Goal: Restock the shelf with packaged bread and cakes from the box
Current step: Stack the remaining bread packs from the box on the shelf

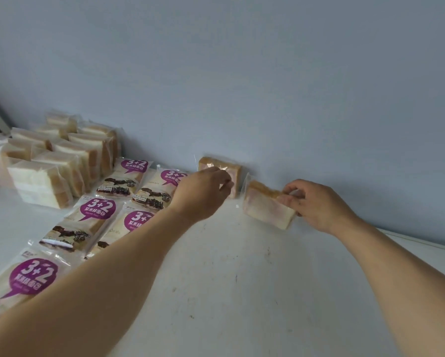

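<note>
Left hand (203, 191) (partly hiding sandwich (225, 167))

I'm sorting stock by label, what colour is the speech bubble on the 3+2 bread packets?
Purple, with white lettering, on the 3+2 bread packets; the head view shows it clearly.

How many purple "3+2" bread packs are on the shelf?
5: two at the back by the wall, two in the middle, one nearest. The forearm may hide more.
</note>
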